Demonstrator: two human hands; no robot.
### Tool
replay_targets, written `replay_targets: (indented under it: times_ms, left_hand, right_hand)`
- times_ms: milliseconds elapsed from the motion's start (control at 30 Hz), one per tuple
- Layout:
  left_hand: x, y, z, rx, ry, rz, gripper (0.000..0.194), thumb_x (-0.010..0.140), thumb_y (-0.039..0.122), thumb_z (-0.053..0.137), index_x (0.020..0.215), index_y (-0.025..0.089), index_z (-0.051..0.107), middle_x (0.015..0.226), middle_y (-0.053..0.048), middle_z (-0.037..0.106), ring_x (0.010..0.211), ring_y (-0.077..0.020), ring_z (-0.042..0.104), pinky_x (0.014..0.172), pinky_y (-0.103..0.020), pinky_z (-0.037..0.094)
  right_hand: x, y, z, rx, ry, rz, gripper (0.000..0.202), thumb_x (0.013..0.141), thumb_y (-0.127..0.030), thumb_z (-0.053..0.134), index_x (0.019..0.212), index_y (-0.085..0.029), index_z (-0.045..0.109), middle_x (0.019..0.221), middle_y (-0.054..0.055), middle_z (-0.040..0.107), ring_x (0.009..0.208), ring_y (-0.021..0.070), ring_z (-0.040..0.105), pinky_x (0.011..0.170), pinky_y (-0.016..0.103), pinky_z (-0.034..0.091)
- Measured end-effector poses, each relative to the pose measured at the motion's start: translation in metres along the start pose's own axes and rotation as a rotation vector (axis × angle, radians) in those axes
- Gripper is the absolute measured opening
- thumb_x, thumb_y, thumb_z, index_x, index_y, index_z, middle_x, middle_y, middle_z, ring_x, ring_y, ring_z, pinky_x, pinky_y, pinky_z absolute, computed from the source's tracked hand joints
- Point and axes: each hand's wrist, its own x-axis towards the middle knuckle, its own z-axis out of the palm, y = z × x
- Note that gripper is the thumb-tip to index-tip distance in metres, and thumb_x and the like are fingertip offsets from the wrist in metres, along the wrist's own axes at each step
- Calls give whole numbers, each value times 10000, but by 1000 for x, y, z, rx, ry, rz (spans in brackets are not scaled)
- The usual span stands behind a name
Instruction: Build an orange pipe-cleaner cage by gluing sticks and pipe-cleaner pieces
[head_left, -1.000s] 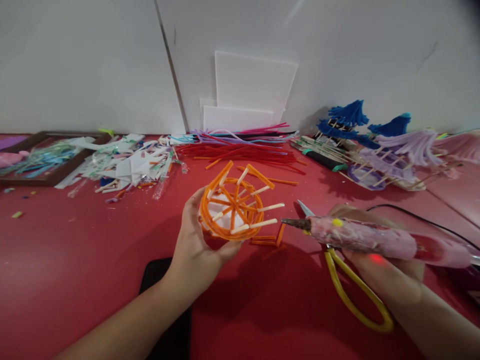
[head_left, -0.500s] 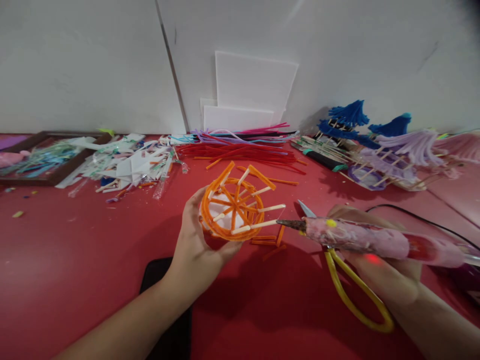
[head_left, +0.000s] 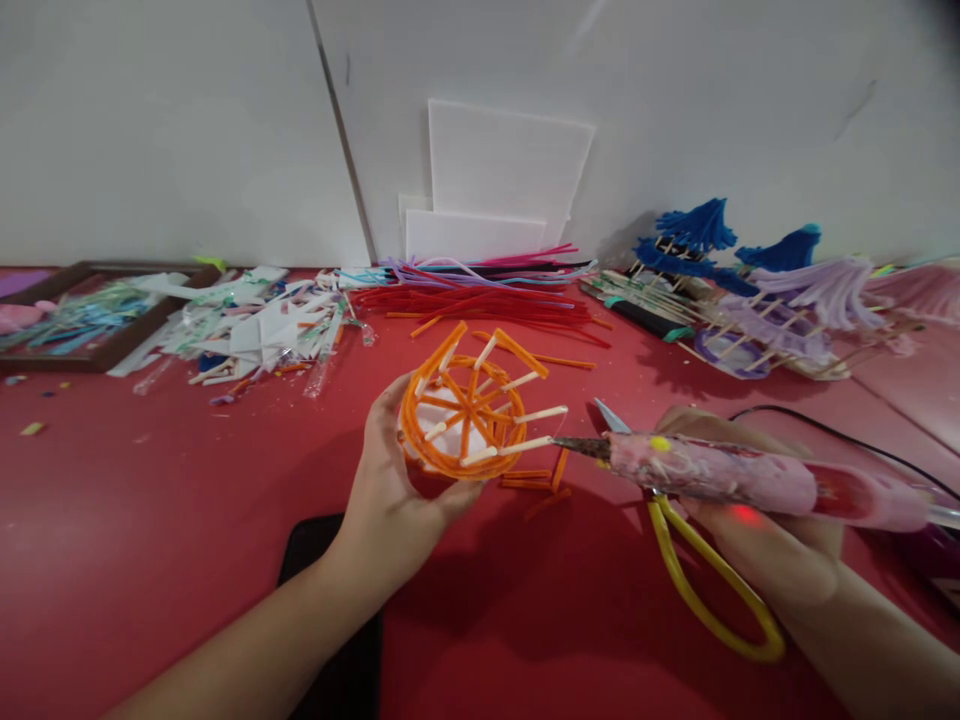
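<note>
My left hand (head_left: 409, 480) is wrapped round an orange pipe-cleaner wheel frame (head_left: 469, 405) with pale sticks standing out from its rim. Two orange strips join stick ends along the upper side. A pink glue gun (head_left: 712, 475) is gripped in my right hand (head_left: 780, 550); its dark nozzle meets the tip of a lower right stick, and a thin glue thread runs up to the stick above. Yellow-handled scissors (head_left: 712, 590) appear under the glue gun, partly covered by it and my right hand. Short cut orange pieces (head_left: 526, 478) lie on the red table below the frame.
Red and coloured pipe cleaners (head_left: 480, 300) lie at the back. White sheets (head_left: 510, 170) lean on the wall. Scraps (head_left: 262, 330) and a brown framed tray (head_left: 112, 350) are left; blue and lilac models (head_left: 787, 310) right. A black phone-like object (head_left: 345, 640) lies beneath my left arm.
Hardly anything differs. The glue gun's nozzle stays at the same stick tip, and the frame stays in my left hand with only a tiny shift of the view.
</note>
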Motion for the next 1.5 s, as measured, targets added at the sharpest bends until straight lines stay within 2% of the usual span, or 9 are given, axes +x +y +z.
replay_targets:
  times_ms: [133, 400, 533, 833, 1067, 1200, 1367, 1500]
  left_hand:
    - [0, 0, 0, -10, -14, 10, 864, 648, 297, 817, 1358, 261, 326, 1389, -107, 508, 1329, -316, 529, 1156, -555, 400]
    - [1, 0, 1, -47, -7, 5, 856, 642, 283, 820, 1349, 267, 338, 1381, -97, 515, 1320, -310, 539, 1154, -545, 407]
    - [1, 1, 1, -49, -3, 0, 857, 639, 283, 819, 1348, 254, 339, 1381, -106, 511, 1322, -318, 536, 1154, -558, 398]
    - [2, 2, 1, -38, 19, -18, 874, 608, 280, 824, 1343, 250, 352, 1364, -111, 528, 1315, -330, 544, 1151, -556, 405]
    - [3, 2, 1, -48, 2, 18, 869, 612, 276, 824, 1335, 241, 343, 1367, -124, 529, 1315, -323, 543, 1148, -553, 408]
    - [3, 2, 1, -42, -1, 18, 867, 620, 275, 819, 1341, 235, 338, 1377, -130, 523, 1325, -319, 534, 1156, -547, 400]
    - [3, 1, 1, -35, 6, 8, 881, 610, 284, 825, 1344, 230, 341, 1383, -136, 519, 1332, -333, 526, 1160, -562, 389]
    - [3, 0, 0, -34, 8, 26, 890, 607, 286, 828, 1353, 223, 347, 1399, -142, 505, 1358, -345, 497, 1181, -580, 347]
  right_hand:
    - [-3, 4, -3, 10, -92, -44, 146, 725, -159, 599, 812, -240, 683, 686, 10, 601, 511, 141, 540, 437, 271, 419]
    - [-4, 6, -4, -20, -116, -58, 170, 741, -135, 573, 852, -229, 662, 703, 3, 576, 538, 133, 536, 447, 266, 411]
    - [-6, 7, -4, -13, -117, -94, 224, 752, -138, 562, 908, -246, 681, 770, 18, 618, 602, 153, 588, 487, 274, 440]
    - [-4, 8, -4, -15, -135, -134, 184, 748, -125, 550, 847, -241, 653, 739, 7, 580, 584, 133, 552, 485, 271, 423]
    - [-5, 6, -4, -16, -144, -129, 202, 769, -132, 526, 870, -244, 660, 762, 18, 586, 596, 142, 564, 485, 281, 423]
    - [-4, 6, -4, -41, -144, -105, 181, 742, -128, 550, 846, -237, 651, 712, 1, 570, 532, 122, 527, 448, 266, 400]
    - [1, 6, -3, -49, -122, -189, 246, 712, -115, 544, 875, -240, 679, 722, 16, 611, 570, 156, 592, 484, 281, 454]
    - [4, 6, -3, -82, -141, -234, 243, 684, -104, 547, 840, -225, 688, 709, 30, 624, 559, 168, 591, 477, 290, 459]
